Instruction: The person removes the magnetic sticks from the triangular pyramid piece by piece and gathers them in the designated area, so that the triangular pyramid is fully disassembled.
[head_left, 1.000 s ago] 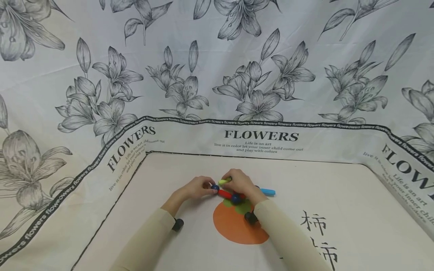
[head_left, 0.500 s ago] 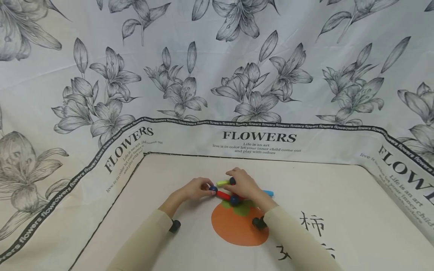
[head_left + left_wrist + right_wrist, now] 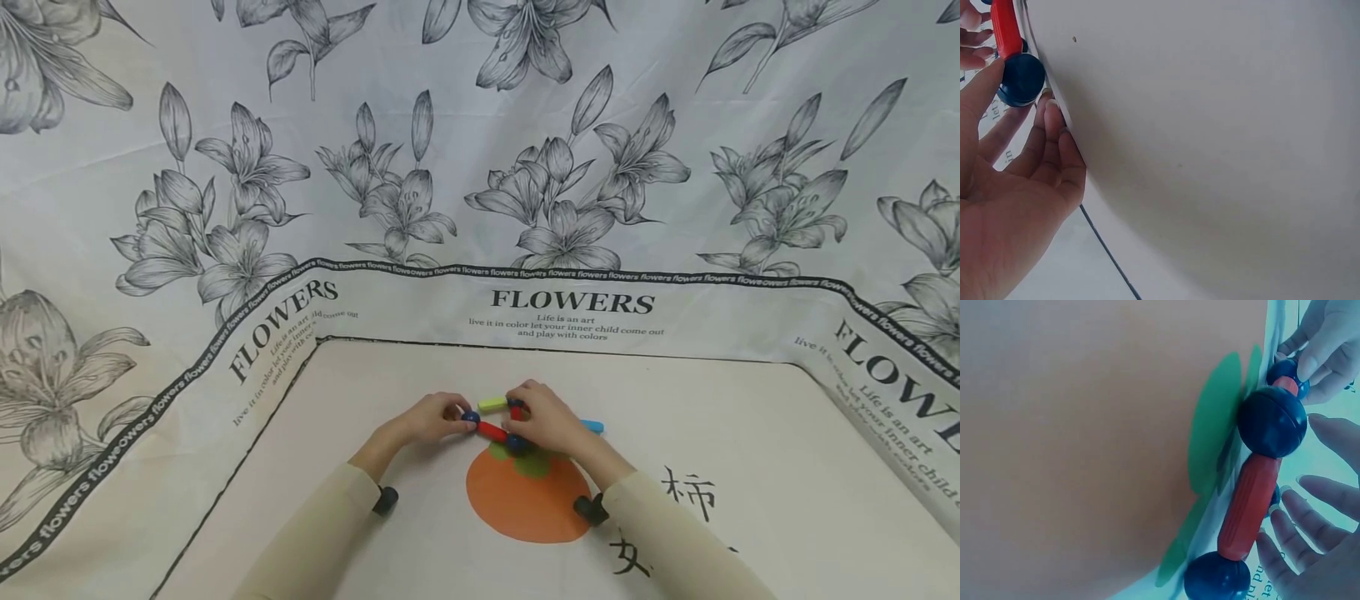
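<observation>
My left hand (image 3: 431, 418) pinches a dark blue ball (image 3: 1022, 79) at the left end of a red magnetic rod (image 3: 492, 431). That rod leads to another blue ball (image 3: 1271, 422). My right hand (image 3: 551, 421) is bent round a second red rod (image 3: 515, 412), thumb by this middle ball and fingers by a ball farther back. A yellow-green rod (image 3: 492, 405) points left from the back ball. In the right wrist view, another red rod (image 3: 1249, 506) joins the middle ball to a lower ball (image 3: 1217, 578). A light blue rod (image 3: 592, 427) shows beyond my right hand, its inner end hidden.
The pieces are over a pale tabletop cloth (image 3: 720, 408), beside a printed orange persimmon (image 3: 528, 500) with green leaves. Black characters (image 3: 688, 492) are printed to the right. A flower-patterned curtain (image 3: 420, 308) rises at the back and sides. Black wrist devices (image 3: 386, 502) sit at my cuffs.
My right hand has come away from the yellow-green rod's end and lowered its thumb toward the middle ball. The second red rod now shows between its fingers. My left hand keeps its pinch.
</observation>
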Tool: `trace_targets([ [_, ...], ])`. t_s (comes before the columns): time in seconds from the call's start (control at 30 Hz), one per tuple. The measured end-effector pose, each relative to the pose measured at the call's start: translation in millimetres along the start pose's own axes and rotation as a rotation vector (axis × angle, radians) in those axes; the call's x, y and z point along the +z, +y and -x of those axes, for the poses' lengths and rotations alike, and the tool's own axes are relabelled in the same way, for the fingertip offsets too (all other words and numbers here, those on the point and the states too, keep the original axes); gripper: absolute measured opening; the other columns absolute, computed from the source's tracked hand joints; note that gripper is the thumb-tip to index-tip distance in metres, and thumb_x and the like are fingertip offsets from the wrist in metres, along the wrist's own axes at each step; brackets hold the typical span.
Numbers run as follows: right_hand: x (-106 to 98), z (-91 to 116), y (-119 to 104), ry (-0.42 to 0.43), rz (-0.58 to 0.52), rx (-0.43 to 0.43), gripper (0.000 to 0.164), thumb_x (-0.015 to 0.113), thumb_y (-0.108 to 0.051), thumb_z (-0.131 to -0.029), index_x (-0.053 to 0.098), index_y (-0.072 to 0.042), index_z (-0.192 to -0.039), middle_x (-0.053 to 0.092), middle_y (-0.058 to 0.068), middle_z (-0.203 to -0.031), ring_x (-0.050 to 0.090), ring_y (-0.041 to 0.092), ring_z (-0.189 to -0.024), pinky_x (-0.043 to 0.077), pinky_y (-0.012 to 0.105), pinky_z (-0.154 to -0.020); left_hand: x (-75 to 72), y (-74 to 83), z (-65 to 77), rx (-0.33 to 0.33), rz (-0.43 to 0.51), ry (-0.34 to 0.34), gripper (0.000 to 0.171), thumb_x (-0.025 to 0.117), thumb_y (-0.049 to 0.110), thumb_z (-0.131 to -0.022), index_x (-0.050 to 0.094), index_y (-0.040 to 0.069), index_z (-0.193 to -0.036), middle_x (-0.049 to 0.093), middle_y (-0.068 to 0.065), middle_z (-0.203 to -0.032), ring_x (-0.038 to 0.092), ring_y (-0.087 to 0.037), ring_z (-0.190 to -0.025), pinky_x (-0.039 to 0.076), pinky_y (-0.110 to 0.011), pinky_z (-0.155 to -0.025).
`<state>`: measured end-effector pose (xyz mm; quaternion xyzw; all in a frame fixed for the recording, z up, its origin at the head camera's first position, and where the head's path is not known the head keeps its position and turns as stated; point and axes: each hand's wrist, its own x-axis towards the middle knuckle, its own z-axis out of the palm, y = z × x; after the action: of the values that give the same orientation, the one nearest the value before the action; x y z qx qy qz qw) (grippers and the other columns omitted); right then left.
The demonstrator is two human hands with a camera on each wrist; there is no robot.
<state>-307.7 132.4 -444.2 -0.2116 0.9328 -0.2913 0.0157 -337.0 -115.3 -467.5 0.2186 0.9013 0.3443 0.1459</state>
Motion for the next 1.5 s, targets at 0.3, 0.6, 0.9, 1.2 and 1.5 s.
trace_targets([
  [0.3, 12.1, 3.9, -1.4, -0.045, 0.022, -0.045, 0.039, 0.079, -0.023, -0.090, 0.071, -0.002, -0.122, 0.060, 0.005, -0.101, 0.049, 0.020, -0.093, 0.046, 0.037, -0.081, 2.6, -1.4, 2.1, -0.011, 0.003, -0.004, 0.028, 0.073, 0.029, -0.097, 0.068, 0.013, -0.119, 0.063, -0.001, -0.093, 0.056, -0.017, -0.085, 0.048, -0.032, -0.075],
  [0.6, 24.1, 0.4, -0.2, -0.075, 0.008, -0.072, 0.021, 0.080, -0.019, -0.090, 0.076, -0.007, -0.107, 0.060, -0.002, -0.084, 0.051, 0.017, -0.085, 0.046, 0.033, -0.075, 7.0, -1.7, 4.7, 0.000, -0.003, -0.012, 0.028, 0.073, 0.027, -0.097, 0.069, 0.011, -0.120, 0.062, -0.001, -0.088, 0.055, -0.016, -0.081, 0.045, -0.030, -0.072],
  [0.9, 24.8, -5.7, -3.5, -0.107, 0.043, -0.093, 0.011, 0.081, -0.019, -0.089, 0.080, -0.010, -0.095, 0.061, -0.005, -0.072, 0.052, 0.016, -0.076, 0.045, 0.032, -0.070, 5.1, -2.6, 2.1, -0.008, -0.010, -0.019, 0.028, 0.073, 0.028, -0.097, 0.069, 0.013, -0.120, 0.061, -0.001, -0.088, 0.054, -0.015, -0.081, 0.045, -0.030, -0.072],
  [1.2, 25.1, -7.5, -3.4, -0.109, 0.066, -0.067, 0.012, 0.081, -0.022, -0.090, 0.080, -0.013, -0.098, 0.062, -0.008, -0.076, 0.054, 0.015, -0.077, 0.047, 0.031, -0.073, 1.4, -3.9, -1.1, -0.029, -0.011, -0.033, 0.026, 0.071, 0.031, -0.098, 0.067, 0.017, -0.119, 0.061, -0.001, -0.094, 0.055, -0.018, -0.089, 0.046, -0.033, -0.077],
  [1.5, 21.1, -6.9, -4.2, -0.106, 0.057, -0.084, 0.010, 0.080, -0.020, -0.090, 0.080, -0.013, -0.097, 0.063, -0.008, -0.077, 0.053, 0.016, -0.080, 0.047, 0.034, -0.076, -1.7, 1.4, -0.9, -0.015, -0.012, -0.042, 0.022, 0.070, 0.029, -0.099, 0.067, 0.017, -0.117, 0.060, -0.001, -0.092, 0.054, -0.018, -0.087, 0.044, -0.033, -0.075],
])
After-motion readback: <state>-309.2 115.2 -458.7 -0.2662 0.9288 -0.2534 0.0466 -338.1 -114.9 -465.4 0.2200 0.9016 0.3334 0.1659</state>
